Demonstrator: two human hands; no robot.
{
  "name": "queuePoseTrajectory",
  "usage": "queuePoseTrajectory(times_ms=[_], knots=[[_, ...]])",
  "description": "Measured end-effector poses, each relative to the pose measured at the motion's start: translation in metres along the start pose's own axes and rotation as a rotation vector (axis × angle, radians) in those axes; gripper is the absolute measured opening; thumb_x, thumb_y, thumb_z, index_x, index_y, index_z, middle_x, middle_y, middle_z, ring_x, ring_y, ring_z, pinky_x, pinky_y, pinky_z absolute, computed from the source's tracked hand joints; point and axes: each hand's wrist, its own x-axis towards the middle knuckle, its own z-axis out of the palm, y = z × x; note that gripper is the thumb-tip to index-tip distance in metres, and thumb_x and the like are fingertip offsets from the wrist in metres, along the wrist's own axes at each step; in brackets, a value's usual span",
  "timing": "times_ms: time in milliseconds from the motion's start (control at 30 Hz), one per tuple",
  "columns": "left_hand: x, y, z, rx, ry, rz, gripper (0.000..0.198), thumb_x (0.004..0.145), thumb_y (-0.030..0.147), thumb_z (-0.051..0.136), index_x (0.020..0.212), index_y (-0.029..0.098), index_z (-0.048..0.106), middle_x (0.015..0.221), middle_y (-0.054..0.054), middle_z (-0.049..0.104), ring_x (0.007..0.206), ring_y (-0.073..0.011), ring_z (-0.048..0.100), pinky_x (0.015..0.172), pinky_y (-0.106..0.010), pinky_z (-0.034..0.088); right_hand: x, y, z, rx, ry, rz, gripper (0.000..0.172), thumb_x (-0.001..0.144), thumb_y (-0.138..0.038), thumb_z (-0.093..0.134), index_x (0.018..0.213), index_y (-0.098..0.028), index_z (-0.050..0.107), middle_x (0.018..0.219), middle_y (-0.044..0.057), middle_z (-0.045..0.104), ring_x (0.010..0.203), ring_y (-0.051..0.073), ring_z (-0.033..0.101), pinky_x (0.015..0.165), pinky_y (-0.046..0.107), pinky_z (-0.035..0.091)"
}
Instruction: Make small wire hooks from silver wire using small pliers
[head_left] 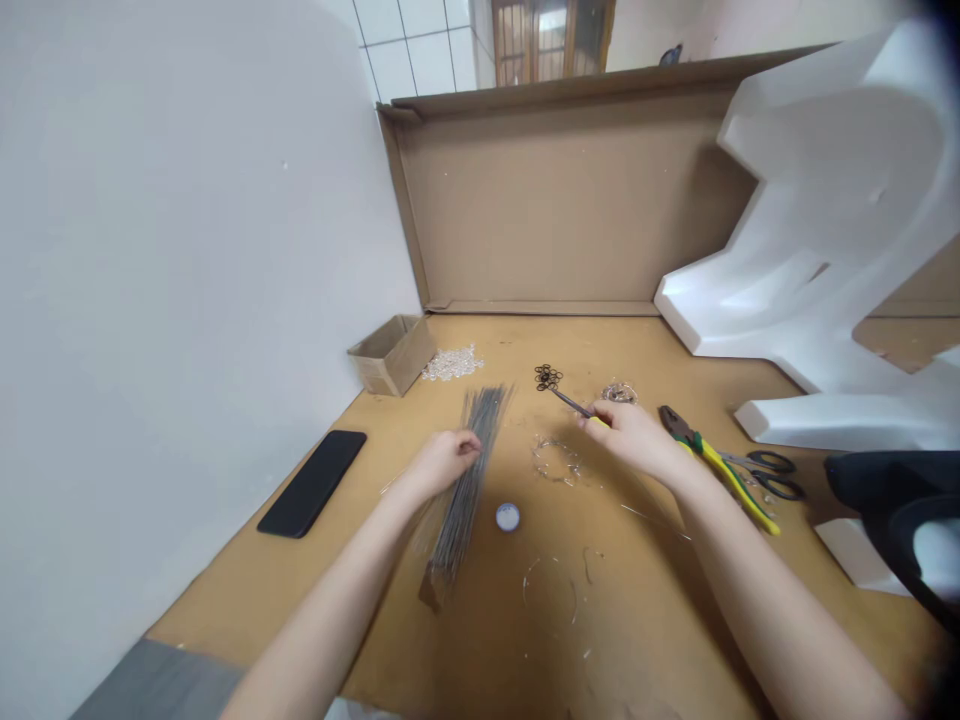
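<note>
My left hand is closed, fingers curled together over the bundle of thin grey wires; whether anything is pinched in it is too small to tell. My right hand holds a slim tool with a dark tip and a bit of yellow handle. The tool's tip points at a small pile of black rings. Just behind the right hand lies a coil of thin wire. A wire ring with small clear pieces rests between my hands, and a small round white lid sits nearer me.
A small cardboard box and clear beads are at the back left, a black phone at left. Pliers, scissors and white foam stand right. Wire scraps lie in front.
</note>
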Motion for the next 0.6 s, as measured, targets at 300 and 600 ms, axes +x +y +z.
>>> queuePoseTrajectory(times_ms=[300, 600], knots=[[0.032, 0.049, 0.023, 0.211, -0.262, 0.402, 0.018, 0.074, 0.009, 0.044, 0.072, 0.019, 0.059, 0.087, -0.011, 0.062, 0.086, -0.025, 0.053, 0.076, -0.035, 0.035, -0.006, -0.005, -0.007, 0.03, 0.031, -0.02, 0.026, 0.079, -0.04, 0.041, 0.073, -0.02, 0.058, 0.069, 0.003, 0.061, 0.063, 0.017, 0.053, 0.053, 0.022, 0.033], [0.042, 0.047, 0.014, 0.211, -0.34, 0.345, 0.013, 0.063, 0.006, 0.05, 0.065, 0.017, 0.056, 0.081, -0.012, 0.063, 0.078, -0.0227, 0.054, 0.073, -0.032, 0.038, -0.004, -0.005, -0.006, 0.026, 0.034, -0.024, 0.027, 0.08, -0.04, 0.04, 0.074, -0.021, 0.057, 0.07, 0.003, 0.061, 0.064, 0.017, 0.054, 0.054, 0.023, 0.034]])
